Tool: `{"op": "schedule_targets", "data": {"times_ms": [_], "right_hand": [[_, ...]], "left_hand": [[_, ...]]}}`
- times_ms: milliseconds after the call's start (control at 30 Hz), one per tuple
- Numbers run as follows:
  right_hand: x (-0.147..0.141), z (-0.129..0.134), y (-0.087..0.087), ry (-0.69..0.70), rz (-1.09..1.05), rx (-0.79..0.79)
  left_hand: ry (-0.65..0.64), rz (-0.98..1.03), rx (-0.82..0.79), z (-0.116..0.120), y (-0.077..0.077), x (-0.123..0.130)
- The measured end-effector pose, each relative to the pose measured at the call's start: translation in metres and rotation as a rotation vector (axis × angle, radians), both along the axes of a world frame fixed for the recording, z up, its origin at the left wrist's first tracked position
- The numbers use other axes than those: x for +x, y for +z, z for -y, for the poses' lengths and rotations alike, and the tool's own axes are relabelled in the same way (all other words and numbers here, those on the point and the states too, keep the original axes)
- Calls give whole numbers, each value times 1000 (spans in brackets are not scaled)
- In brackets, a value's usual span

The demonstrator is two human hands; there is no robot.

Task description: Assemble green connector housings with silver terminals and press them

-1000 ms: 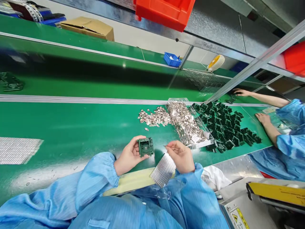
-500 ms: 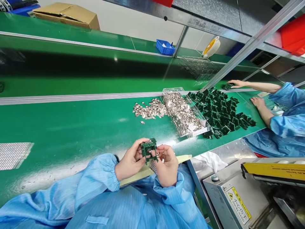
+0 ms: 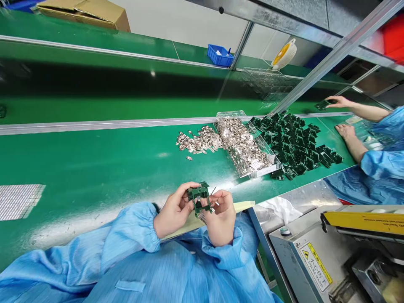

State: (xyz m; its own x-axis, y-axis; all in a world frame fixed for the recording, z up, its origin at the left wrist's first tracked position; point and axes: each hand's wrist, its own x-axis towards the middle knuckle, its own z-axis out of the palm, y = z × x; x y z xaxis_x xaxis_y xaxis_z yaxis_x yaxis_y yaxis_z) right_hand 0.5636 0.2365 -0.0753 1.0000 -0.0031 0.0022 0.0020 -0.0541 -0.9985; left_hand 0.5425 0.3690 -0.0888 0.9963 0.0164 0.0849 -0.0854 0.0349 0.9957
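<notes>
My left hand [image 3: 173, 212] grips a small green plastic frame [image 3: 199, 197] by its left side, fingers curled behind it. At the frame's right post, my right hand [image 3: 221, 216] is closed with thumb and fingers around the edge. A thin dark sliver [image 3: 213, 190] sticks up by the right fingertips; what it is, I cannot tell. Below the frame, a small striped piece [image 3: 202, 217] shows partly, mostly hidden by the right hand. Ahead lies a clear plastic tray [image 3: 267, 170] full of small silvery metal parts [image 3: 240, 141].
Loose metal parts [image 3: 202, 140] lie left of the tray, many green frames [image 3: 293, 145] to its right. A striped sheet [image 3: 20, 202] is at far left. A co-worker's hand [image 3: 339, 102] holds a green piece. A machine [image 3: 303, 252] stands at lower right.
The green frame has tilted slightly in my hands, and the dark sliver now shows beside it. The co-worker's upper hand has moved right with its green piece. The view has shifted slightly.
</notes>
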Motion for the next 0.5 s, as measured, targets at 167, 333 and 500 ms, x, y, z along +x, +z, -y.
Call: {"op": "schedule_targets", "data": {"times_ms": [167, 333, 500], "right_hand": [[-3, 0, -2, -11, 22, -32], [-4, 2, -6, -40, 40, -23], [-3, 3, -7, 6, -70, 162]], "left_hand": [[-4, -45, 27, 1, 2, -1], [54, -57, 24, 3, -2, -3], [60, -92, -2, 7, -2, -5]]}}
